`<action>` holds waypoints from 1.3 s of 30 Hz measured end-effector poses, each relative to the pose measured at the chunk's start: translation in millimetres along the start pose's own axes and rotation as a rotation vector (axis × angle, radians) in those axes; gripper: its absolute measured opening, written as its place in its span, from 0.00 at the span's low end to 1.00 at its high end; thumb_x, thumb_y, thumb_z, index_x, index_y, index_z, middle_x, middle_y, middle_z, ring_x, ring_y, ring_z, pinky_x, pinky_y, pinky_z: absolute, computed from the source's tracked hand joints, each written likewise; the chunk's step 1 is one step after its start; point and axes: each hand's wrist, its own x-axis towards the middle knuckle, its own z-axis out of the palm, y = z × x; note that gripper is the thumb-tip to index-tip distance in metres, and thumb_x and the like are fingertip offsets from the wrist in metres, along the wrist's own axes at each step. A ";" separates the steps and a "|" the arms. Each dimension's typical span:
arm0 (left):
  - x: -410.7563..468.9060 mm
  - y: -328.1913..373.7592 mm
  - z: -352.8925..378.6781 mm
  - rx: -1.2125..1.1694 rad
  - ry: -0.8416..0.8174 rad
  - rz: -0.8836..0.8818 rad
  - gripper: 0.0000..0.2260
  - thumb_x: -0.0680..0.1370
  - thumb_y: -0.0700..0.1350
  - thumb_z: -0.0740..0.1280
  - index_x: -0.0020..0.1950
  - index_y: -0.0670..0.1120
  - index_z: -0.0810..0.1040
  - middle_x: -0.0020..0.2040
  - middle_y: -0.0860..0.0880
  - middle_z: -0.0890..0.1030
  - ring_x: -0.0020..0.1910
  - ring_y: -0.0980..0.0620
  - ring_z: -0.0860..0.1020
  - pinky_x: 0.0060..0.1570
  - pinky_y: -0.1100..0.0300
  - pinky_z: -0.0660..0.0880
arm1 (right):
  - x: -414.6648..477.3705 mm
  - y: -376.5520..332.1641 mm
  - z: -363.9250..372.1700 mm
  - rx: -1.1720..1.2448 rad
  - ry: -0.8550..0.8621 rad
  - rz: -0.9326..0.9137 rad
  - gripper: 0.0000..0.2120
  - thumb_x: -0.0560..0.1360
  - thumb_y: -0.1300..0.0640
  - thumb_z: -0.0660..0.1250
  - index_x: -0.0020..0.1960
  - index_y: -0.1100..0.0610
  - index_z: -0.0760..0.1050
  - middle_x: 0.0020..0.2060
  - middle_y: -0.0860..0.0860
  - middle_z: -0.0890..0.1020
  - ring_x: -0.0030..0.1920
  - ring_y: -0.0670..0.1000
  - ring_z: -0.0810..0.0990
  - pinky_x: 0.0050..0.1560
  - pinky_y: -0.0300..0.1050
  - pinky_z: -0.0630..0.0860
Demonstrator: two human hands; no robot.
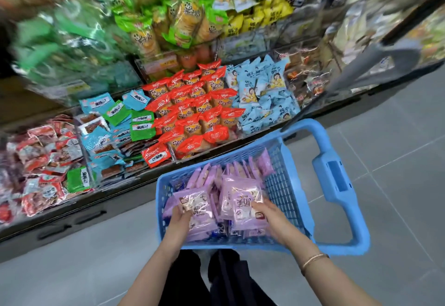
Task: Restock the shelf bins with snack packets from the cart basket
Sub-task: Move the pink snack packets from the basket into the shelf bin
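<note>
A blue plastic cart basket (286, 161) stands on the floor before the shelf, filled with several purple snack packets. My left hand (179, 214) grips a purple packet (195, 203) at the basket's near left. My right hand (267, 211) grips another purple packet (243, 197) toward the basket's middle. Both packets are lifted slightly above the pile. The shelf bins (192, 113) lie beyond the basket, packed with red, blue, green and light-blue packets.
The basket's blue handle (337, 175) juts out to the right over the grey tiled floor (397, 161). Upper shelves hold green and yellow packets (183, 16). A dark shelf base (72, 219) runs along the floor at left. My dark trousers show below.
</note>
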 end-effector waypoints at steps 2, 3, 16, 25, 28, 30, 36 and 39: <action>-6.6 11.8 5.6 -0.110 -0.059 -0.032 0.26 0.81 0.54 0.58 0.77 0.52 0.55 0.76 0.52 0.60 0.72 0.47 0.64 0.71 0.48 0.61 | -5.1 -3.0 8.8 0.069 0.007 0.036 0.13 0.77 0.52 0.64 0.59 0.54 0.73 0.66 0.51 0.70 0.57 0.47 0.72 0.64 0.51 0.65; -10.0 17.0 8.5 -0.163 -0.101 -0.049 0.29 0.79 0.58 0.60 0.77 0.53 0.54 0.77 0.53 0.58 0.73 0.45 0.64 0.71 0.45 0.61 | -8.2 -3.9 13.6 0.083 0.000 0.039 0.08 0.77 0.53 0.63 0.54 0.53 0.74 0.64 0.53 0.71 0.52 0.45 0.72 0.61 0.49 0.66; -40.3 31.4 13.3 -0.241 -0.263 0.082 0.40 0.67 0.56 0.68 0.76 0.59 0.54 0.75 0.49 0.63 0.69 0.44 0.69 0.67 0.40 0.68 | -29.8 -3.5 13.7 0.158 -0.083 -0.073 0.31 0.64 0.36 0.68 0.65 0.45 0.69 0.72 0.48 0.64 0.73 0.53 0.61 0.73 0.59 0.56; -48.2 34.7 26.7 -0.157 -0.277 0.112 0.43 0.71 0.61 0.65 0.78 0.56 0.44 0.78 0.50 0.57 0.71 0.47 0.66 0.68 0.43 0.67 | -35.9 -14.3 41.2 0.036 -0.204 -0.082 0.36 0.74 0.39 0.63 0.75 0.55 0.59 0.73 0.53 0.64 0.73 0.53 0.63 0.74 0.58 0.57; -45.9 32.5 23.2 -0.241 -0.284 0.083 0.38 0.71 0.68 0.62 0.77 0.57 0.54 0.73 0.49 0.67 0.67 0.46 0.73 0.66 0.42 0.69 | -41.7 -19.7 42.5 0.022 -0.244 -0.057 0.35 0.71 0.41 0.66 0.72 0.57 0.64 0.70 0.56 0.70 0.70 0.55 0.68 0.72 0.59 0.61; -42.7 32.4 17.3 -0.262 -0.216 0.066 0.35 0.69 0.76 0.55 0.72 0.63 0.62 0.73 0.55 0.64 0.68 0.50 0.69 0.68 0.42 0.67 | -46.3 -29.3 36.0 -0.117 -0.205 -0.089 0.30 0.72 0.42 0.68 0.69 0.53 0.66 0.68 0.52 0.71 0.67 0.54 0.71 0.71 0.55 0.63; -15.0 52.1 -11.6 -0.052 -0.246 0.047 0.35 0.77 0.68 0.40 0.69 0.50 0.73 0.55 0.49 0.84 0.55 0.47 0.82 0.58 0.48 0.76 | -49.8 -94.3 12.0 -1.001 -0.349 -0.355 0.28 0.71 0.48 0.71 0.68 0.51 0.68 0.62 0.46 0.74 0.57 0.46 0.75 0.60 0.44 0.72; -24.7 70.6 -7.3 0.097 -0.441 0.145 0.34 0.76 0.70 0.42 0.76 0.55 0.60 0.75 0.54 0.63 0.72 0.55 0.65 0.74 0.52 0.57 | -49.8 -127.4 33.5 -1.418 -0.467 -0.480 0.22 0.68 0.53 0.73 0.61 0.54 0.74 0.52 0.51 0.78 0.47 0.51 0.77 0.49 0.49 0.75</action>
